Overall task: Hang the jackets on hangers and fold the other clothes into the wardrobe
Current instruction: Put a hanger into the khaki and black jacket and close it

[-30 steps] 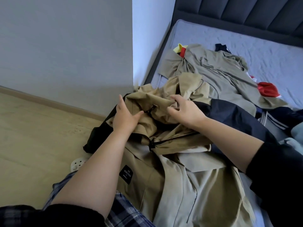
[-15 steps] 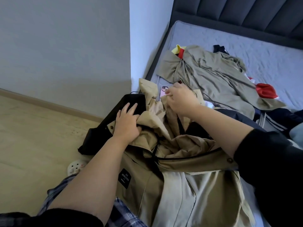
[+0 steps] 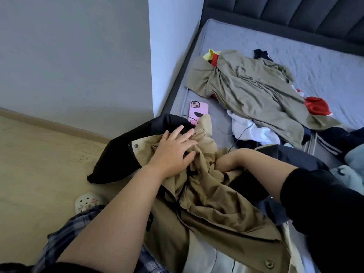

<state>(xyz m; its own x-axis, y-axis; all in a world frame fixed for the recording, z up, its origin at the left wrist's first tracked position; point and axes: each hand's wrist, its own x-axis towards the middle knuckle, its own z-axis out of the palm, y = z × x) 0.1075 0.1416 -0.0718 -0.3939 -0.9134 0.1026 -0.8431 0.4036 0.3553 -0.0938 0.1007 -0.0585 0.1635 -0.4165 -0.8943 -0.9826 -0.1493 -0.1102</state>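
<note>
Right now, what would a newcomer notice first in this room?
The crumpled tan jacket at the bed's near edge, with the left hand spread flat on it and the right hand buried in its folds. Behind it, a pink phone lies on the mattress, left of a heap topped by an olive shirt.

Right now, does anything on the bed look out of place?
Yes: a pink phone lies near the mattress edge, its lower end partly under the tan jacket. It isn't clothing and could get swept up or knocked off.
</note>
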